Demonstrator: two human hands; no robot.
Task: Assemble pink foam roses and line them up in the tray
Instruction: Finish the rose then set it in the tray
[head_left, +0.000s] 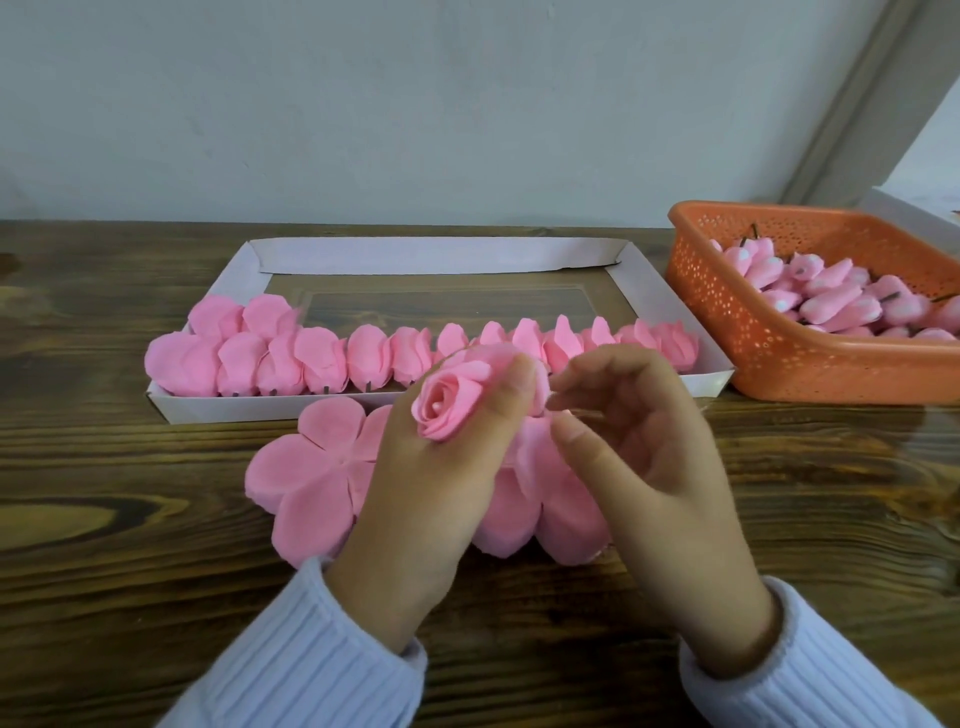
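Left hand (431, 493) grips a pink foam rose (452, 405), fingers curled round its base, bloom facing the camera, just above the near wall of the white cardboard tray (436, 254). Right hand (649, 467) is just beside it, fingers curled, thumb and forefinger close together by the rose's side. Can't tell if they pinch anything.

Row of finished roses (363, 358) lies along the tray's near edge, one wall to the other, with two more behind at the left end. Flat petal cutouts (311, 467) lie on the wooden table (104, 519) under both hands. Orange perforated basket (831, 364) right of the tray, touching its corner - full of pink buds (831, 301).
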